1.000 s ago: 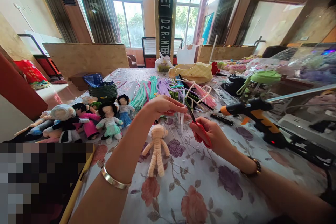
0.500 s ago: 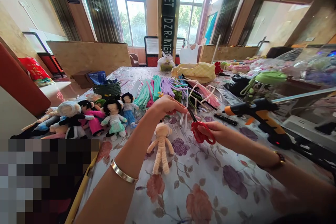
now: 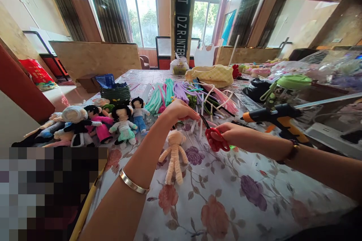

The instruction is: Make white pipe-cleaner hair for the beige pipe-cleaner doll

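My right hand [image 3: 233, 135] is closed round the red handles of a pair of scissors [image 3: 213, 139], whose dark blades point up and left. The blade tips meet a thin white pipe cleaner [image 3: 201, 122] beside my left fingertips. My left hand [image 3: 181, 111] is closed in a pinch on that pipe cleaner; the exact grip is partly hidden. Below my left hand, a peach fuzzy doll body [image 3: 174, 154] lies on the flowered tablecloth [image 3: 226, 192]. Just beyond both hands is a pile of coloured pipe cleaners [image 3: 181, 92].
Finished dolls [image 3: 121, 122] sit at the left by a dark green basket [image 3: 115, 94]. A black and orange glue gun [image 3: 279, 116] stands at the right. Farther back are a yellow pouch [image 3: 210, 75], a tied plastic bag [image 3: 179, 66] and a green-lidded jar [image 3: 292, 83].
My right hand and the scissors have shifted slightly up and left, the blades still at the pipe cleaner. My left hand stays nearly in place. The view has tilted slightly.
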